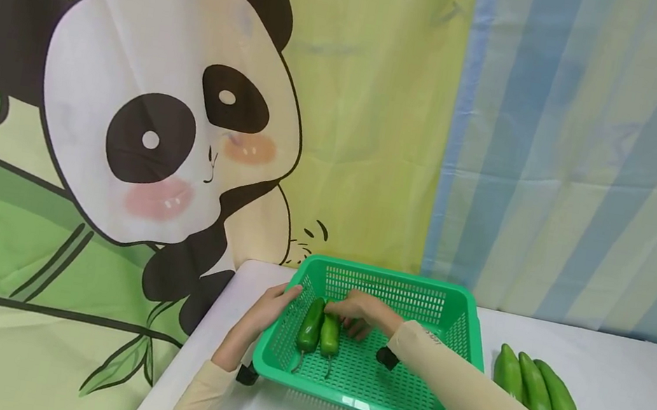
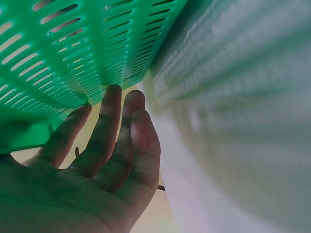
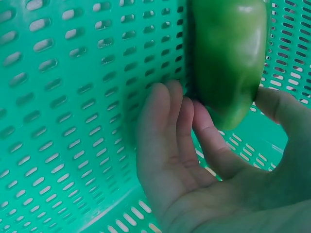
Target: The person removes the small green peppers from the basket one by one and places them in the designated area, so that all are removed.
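Two long green peppers lie side by side in a green plastic basket, near its left wall. My right hand reaches inside and pinches the blunt far end of the inner green pepper between thumb and index finger; the other fingers extend beside it, close to the basket wall. The outer green pepper lies against it on the left, stem toward me. At the basket's left rim, my left hand holds on, thumb over the edge and fingers along the slotted outer wall.
Several more green peppers lie together on the white table, right of the basket. A curtain with a panda print hangs behind the table. Dark wrist cameras are worn on both wrists.
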{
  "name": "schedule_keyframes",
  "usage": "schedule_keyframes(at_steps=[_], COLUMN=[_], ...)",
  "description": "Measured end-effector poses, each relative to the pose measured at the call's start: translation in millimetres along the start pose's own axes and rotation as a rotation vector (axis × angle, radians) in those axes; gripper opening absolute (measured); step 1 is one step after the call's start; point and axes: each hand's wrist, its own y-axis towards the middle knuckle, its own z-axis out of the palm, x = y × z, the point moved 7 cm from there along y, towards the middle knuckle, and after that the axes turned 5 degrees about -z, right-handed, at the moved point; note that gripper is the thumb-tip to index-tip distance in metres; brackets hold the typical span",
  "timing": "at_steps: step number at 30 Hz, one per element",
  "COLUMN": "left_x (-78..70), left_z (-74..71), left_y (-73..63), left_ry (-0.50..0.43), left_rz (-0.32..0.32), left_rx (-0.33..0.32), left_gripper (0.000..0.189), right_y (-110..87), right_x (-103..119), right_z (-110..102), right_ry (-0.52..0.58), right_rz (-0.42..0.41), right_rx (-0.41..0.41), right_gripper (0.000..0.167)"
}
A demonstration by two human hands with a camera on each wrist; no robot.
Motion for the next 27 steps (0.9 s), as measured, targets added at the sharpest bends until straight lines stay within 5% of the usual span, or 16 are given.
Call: schedule_keyframes(at_steps=[13, 20, 27], left_x=[0.1, -30.4, -36.8], left_z=[0.4, 2.3, 3.2], left_y=[-0.8, -24.2, -27.0], left_ry=[0.009, 0.001, -0.003], left_rz=[0.004, -0.010, 0.001], left_rx=[-0.002, 0.042, 0.048], left_gripper=[0.059, 0.053, 0.054], right_y=[-5.8, -6.6, -11.5], right_x=[-4, -16, -20], right_z=[-5, -10, -15], right_ry=[0.076, 0.136, 0.163], right_rz=[-0.038, -0.047, -0.030], right_rx=[0.007, 0.033, 0.077], right_gripper=[0.037, 0.035, 0.049])
